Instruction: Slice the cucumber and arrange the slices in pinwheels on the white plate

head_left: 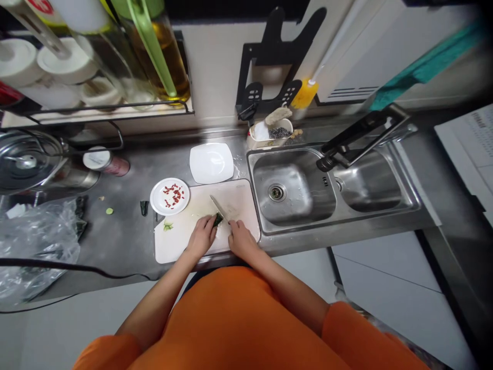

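My left hand (202, 236) is closed on a short piece of dark green cucumber (217, 220) over the white cutting board (173, 251). In my right hand (242, 239) is a kitchen knife (217, 205), gripped by its handle. Its blade points up and to the left, right beside the cucumber. Some thin pale green slices (168, 225) lie on the board's left part. A white plate (155, 198) with chopped red bits overlaps the board's upper left corner. Further left on the counter rest dark green cucumber pieces (144, 207).
An empty white square plate (211, 163) stands behind the board. To the right is a double steel sink (295, 187) with a black faucet (352, 141). At left are a clear plastic bag (42, 241), a shaker (108, 162) and a steel pot (73, 177). A shelf holds an oil bottle (164, 56).
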Demonstrator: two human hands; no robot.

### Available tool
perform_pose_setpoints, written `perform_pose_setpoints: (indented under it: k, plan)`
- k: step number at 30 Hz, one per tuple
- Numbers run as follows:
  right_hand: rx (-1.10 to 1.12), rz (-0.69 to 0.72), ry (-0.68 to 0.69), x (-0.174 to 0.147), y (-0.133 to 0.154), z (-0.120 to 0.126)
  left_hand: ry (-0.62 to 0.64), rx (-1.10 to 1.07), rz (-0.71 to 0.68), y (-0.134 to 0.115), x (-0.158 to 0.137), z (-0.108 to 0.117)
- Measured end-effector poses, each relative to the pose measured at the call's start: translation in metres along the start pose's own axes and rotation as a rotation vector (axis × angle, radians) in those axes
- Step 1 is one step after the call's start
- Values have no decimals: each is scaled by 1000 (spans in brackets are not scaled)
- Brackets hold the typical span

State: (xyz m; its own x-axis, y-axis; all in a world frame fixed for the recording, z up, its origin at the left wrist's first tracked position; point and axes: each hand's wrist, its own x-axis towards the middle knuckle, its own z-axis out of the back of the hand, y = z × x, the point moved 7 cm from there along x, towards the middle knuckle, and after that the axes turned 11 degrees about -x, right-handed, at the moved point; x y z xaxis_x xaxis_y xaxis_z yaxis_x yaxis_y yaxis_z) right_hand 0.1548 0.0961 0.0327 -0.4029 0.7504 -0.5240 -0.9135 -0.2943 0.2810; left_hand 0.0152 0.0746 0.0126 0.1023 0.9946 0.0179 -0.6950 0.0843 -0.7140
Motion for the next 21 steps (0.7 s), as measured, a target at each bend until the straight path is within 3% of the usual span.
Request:
perform_pose_setpoints:
  k: [10, 21]
  plan:
    - [-118, 34, 95, 4, 7, 0, -28, 49, -9, 6, 3, 7]
    - [-135, -1, 86, 2, -2, 8, -19, 7, -39, 1, -6, 0]
